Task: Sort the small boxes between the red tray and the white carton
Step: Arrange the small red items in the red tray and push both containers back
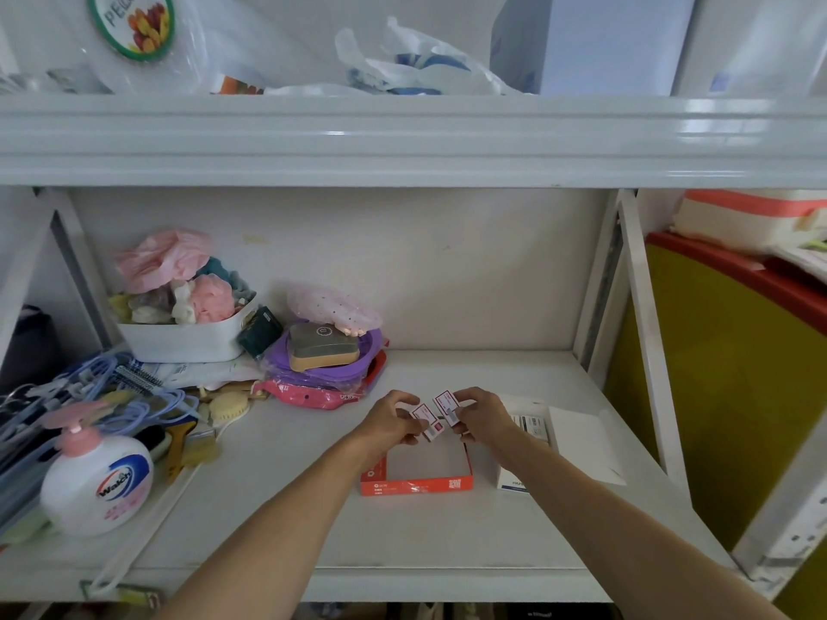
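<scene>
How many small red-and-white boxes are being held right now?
2: one box in the left hand, another in the right hand, both above the red tray. More may be hidden.

The shallow red cardboard tray [416, 484] lies on the white shelf [277, 507], the open white carton [577, 436] just right of it, the pump soap bottle [96, 481] far left

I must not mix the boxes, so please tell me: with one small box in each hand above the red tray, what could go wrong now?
1. The left hand and right hand each pinch a near-identical small red-and-white box; they may be confused.
2. A box could slip and miss the shallow red cardboard tray.
3. The right forearm crosses the open white carton and may nudge it.
</scene>
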